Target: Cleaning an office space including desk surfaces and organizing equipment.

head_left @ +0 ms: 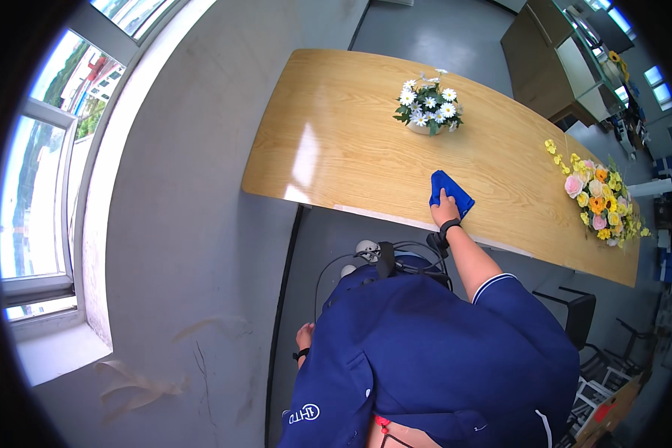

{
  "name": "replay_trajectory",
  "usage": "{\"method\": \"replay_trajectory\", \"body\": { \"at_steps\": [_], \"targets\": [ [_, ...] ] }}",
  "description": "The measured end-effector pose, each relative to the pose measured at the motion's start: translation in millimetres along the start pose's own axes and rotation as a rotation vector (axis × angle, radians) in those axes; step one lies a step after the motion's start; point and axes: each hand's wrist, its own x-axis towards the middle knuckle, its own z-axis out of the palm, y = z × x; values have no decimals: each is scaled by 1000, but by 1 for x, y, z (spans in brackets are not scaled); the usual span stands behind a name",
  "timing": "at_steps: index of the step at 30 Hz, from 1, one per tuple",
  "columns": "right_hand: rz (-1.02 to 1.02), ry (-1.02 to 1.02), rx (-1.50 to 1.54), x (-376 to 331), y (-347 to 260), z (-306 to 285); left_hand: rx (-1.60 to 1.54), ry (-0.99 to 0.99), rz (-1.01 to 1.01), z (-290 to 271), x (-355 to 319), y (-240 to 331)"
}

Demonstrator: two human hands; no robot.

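A folded blue cloth (449, 193) lies on the wooden table (351, 142), close to its near edge. My right hand (446, 210) presses down on the cloth and grips it, with one finger reaching forward over the fabric. Below the table edge, my left hand (305, 335) hangs at my side, away from the table. Its fingers look loosely curled with nothing visible in them. A black band circles each wrist.
White daisies in a pot (428, 104) stand at the table's far side. An arrangement of yellow, orange and pink flowers (601, 198) sits at the right end. A grey wall and window (45, 194) are on the left. Black cables (328, 269) loop near my feet; a dark chair (579, 319) stands right.
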Motion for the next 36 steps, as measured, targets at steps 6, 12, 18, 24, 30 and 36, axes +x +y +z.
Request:
{"method": "replay_trajectory", "body": {
  "at_steps": [6,12,18,24,30,36],
  "targets": [
    [-50,24,97,1,13,2,100,13,43,39,-6,39],
    [-173,136,156,-5,27,13,182,-83,81,24,8,25],
    [-288,272,301,-35,38,14,304,-109,0,6,1,15],
    [-265,409,318,-89,70,8,454,-179,-107,34,-31,79],
    [137,345,402,-158,128,41,683,-354,135,83,0,152],
    [227,-82,459,-180,163,61,788,-456,401,189,-44,239]
  ]
}}
